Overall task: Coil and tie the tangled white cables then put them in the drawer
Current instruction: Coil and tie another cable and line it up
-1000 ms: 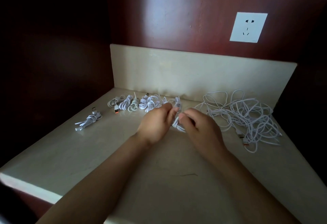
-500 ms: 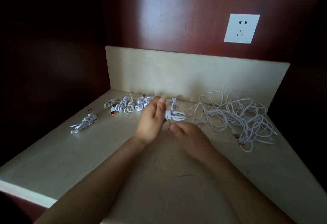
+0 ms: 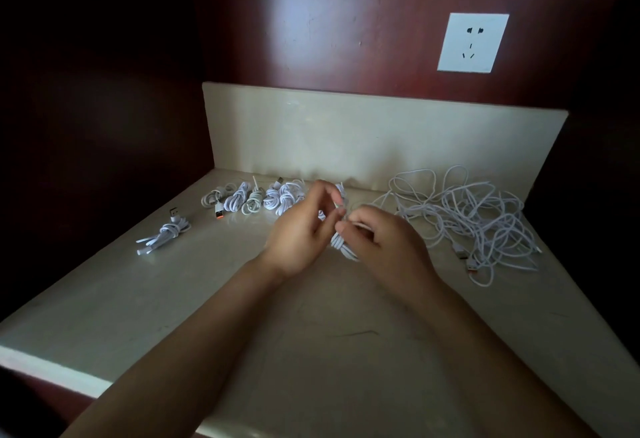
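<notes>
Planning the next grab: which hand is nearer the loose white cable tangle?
Right. The right hand sits just left of the loose white cable tangle; the left hand is farther left.

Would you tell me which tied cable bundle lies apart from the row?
The bundle at the far left, alone and nearer the front edge; the other bundles line up by the backsplash.

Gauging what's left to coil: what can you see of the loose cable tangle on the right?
The tangle is a loose, uncoiled heap of thin white cables, their loops crossing and overlapping. It lies flat on the pale counter, right rear, close to the backsplash. Plugs show at its front edge, one orange-tipped. Only the counter visibly touches it.
</notes>
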`<state>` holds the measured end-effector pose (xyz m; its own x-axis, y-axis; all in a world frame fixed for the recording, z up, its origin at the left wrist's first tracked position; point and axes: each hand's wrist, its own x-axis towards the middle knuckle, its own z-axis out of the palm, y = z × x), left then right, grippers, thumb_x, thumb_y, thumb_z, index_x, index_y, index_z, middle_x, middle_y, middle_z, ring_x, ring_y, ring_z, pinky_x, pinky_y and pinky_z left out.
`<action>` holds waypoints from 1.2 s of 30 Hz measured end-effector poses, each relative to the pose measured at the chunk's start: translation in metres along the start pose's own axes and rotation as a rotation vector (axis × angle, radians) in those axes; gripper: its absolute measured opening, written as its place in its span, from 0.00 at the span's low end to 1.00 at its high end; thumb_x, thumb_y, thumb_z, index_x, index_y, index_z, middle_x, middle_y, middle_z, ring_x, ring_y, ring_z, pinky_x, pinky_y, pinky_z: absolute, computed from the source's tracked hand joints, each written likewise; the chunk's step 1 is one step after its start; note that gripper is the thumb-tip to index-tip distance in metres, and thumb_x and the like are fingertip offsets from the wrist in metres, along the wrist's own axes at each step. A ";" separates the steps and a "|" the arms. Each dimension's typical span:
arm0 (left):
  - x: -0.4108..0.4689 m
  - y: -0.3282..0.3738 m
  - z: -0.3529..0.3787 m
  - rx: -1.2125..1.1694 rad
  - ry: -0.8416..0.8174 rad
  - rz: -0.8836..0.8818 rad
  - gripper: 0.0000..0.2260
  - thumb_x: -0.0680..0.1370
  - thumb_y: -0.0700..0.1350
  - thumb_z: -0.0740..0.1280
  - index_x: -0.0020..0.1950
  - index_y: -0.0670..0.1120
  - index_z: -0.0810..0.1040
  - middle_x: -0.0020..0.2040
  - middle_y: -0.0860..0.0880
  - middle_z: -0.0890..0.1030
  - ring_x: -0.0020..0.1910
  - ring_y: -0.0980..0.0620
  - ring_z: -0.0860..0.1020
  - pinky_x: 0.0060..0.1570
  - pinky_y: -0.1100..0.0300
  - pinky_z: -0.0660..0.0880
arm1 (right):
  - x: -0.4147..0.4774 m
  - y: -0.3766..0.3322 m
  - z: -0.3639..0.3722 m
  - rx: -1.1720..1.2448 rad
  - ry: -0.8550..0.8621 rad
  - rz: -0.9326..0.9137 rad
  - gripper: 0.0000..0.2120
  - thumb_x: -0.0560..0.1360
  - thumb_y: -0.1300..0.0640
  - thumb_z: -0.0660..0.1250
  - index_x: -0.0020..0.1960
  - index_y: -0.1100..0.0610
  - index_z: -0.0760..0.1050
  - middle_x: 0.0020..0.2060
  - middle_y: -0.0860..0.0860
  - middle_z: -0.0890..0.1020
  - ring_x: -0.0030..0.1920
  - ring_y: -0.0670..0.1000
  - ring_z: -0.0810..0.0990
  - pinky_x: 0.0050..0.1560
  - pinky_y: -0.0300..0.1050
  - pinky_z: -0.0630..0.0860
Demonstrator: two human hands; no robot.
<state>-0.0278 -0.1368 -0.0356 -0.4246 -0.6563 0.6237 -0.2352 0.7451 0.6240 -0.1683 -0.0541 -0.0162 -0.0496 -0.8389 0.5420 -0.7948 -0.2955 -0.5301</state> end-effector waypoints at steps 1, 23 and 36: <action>0.000 0.001 0.001 -0.059 -0.014 0.019 0.03 0.79 0.52 0.60 0.52 0.56 0.68 0.40 0.58 0.75 0.38 0.48 0.77 0.39 0.48 0.76 | 0.003 0.003 0.001 0.120 0.000 0.046 0.12 0.73 0.44 0.65 0.38 0.53 0.71 0.30 0.47 0.75 0.33 0.46 0.73 0.37 0.48 0.70; 0.002 0.008 0.015 -0.197 0.185 -0.210 0.11 0.84 0.41 0.55 0.53 0.47 0.78 0.39 0.58 0.77 0.34 0.64 0.73 0.39 0.66 0.68 | 0.001 -0.004 0.020 0.686 0.028 0.360 0.23 0.78 0.55 0.68 0.25 0.53 0.70 0.20 0.45 0.68 0.21 0.41 0.63 0.25 0.35 0.60; 0.006 0.003 0.001 -0.815 -0.232 -0.645 0.16 0.77 0.51 0.62 0.52 0.39 0.80 0.43 0.41 0.84 0.39 0.48 0.84 0.46 0.58 0.82 | 0.005 0.017 0.012 0.600 -0.052 0.344 0.10 0.74 0.54 0.69 0.43 0.60 0.83 0.37 0.53 0.86 0.42 0.53 0.85 0.47 0.51 0.80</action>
<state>-0.0318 -0.1379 -0.0304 -0.6048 -0.7963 0.0115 0.1450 -0.0959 0.9848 -0.1751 -0.0688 -0.0299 -0.1982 -0.9465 0.2546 -0.2666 -0.1979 -0.9433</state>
